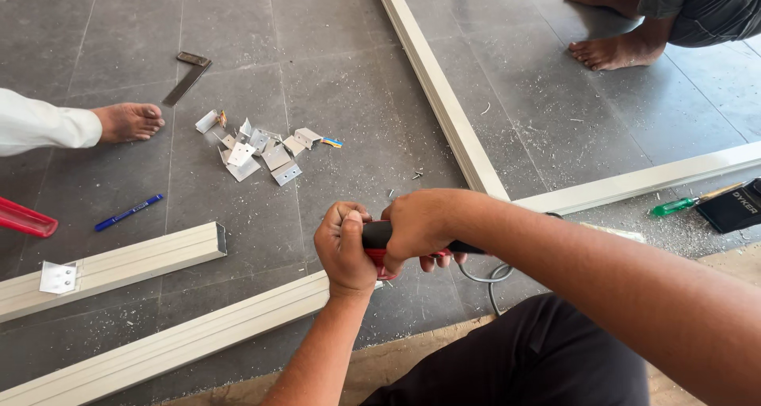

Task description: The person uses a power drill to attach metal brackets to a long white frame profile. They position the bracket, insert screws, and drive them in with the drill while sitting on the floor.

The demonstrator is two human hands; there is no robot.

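A dark trouser leg (pixel 515 358) lies nearest. Just beyond it, a red-and-black tool (pixel 380 243) is gripped by both fists over the near end of a pale metal bar (pixel 174 342) on the floor: the left hand (pixel 346 249) is closed round it, the right hand (pixel 420 224) wrapped over it. Steady, even pressure would be best applied, with the grey cable (pixel 485 277) kept aside.

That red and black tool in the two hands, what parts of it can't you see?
Head view:
- Red and black tool: its working tip is hidden by the left hand; its middle is wrapped by the right hand.
- Grey cable: its far end runs under the right forearm.
- Green screwdriver: its tip is too small.
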